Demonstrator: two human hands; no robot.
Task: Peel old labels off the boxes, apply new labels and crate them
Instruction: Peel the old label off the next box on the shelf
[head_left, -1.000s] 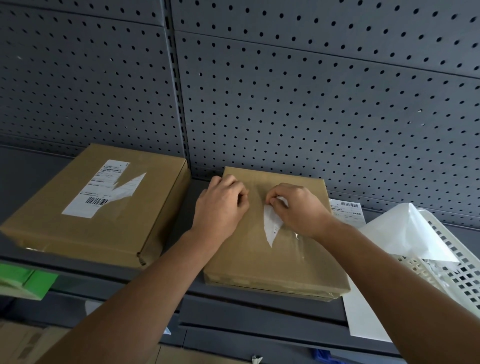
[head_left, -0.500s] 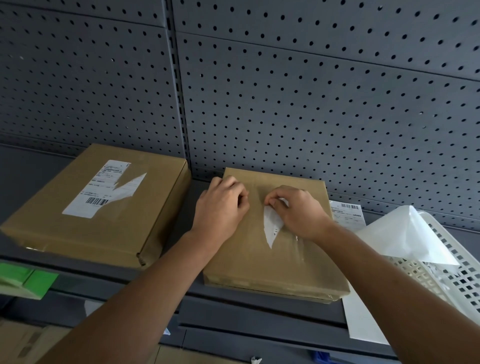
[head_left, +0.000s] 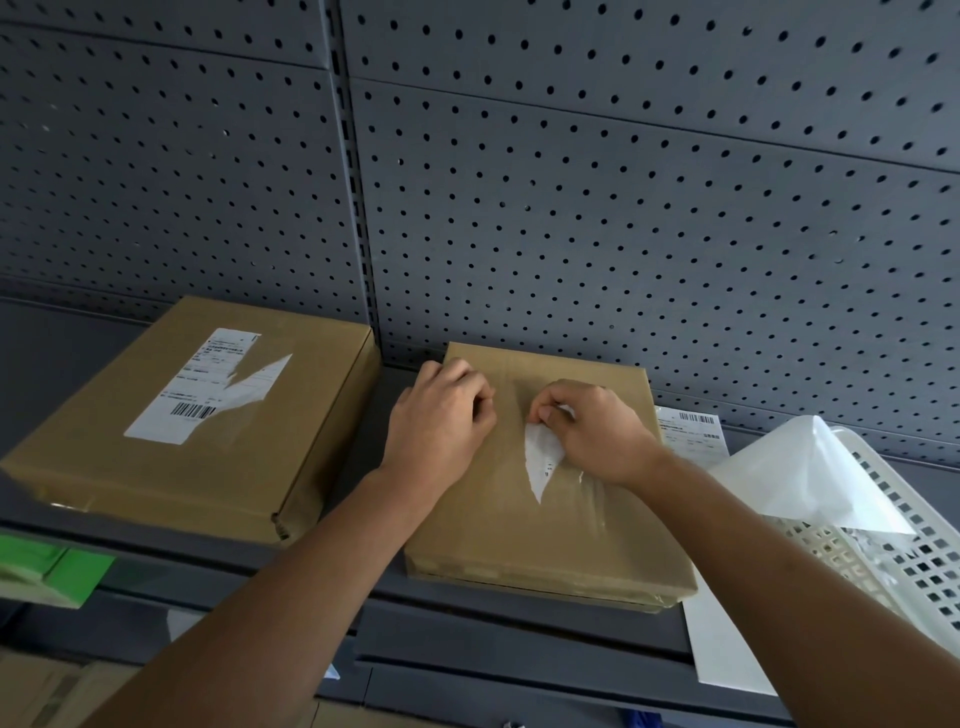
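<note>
no shift since earlier: right hand (head_left: 597, 431) grip on torn, illegible label (head_left: 540, 462)

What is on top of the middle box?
A torn white label, pinched by the right hand. The left hand rests on the box beside it. The right hand covers the label's upper part.

Dim, soft, even light is falling on the grey pegboard (head_left: 623, 234). Faint shadows are gathering under the box (head_left: 545, 535) and the shelf (head_left: 519, 616). Tape (head_left: 584, 475) beside the label (head_left: 540, 462) is catching small glare. Wide lens is bowing straight lines at edges; near foreground is reading slightly soft.
</note>
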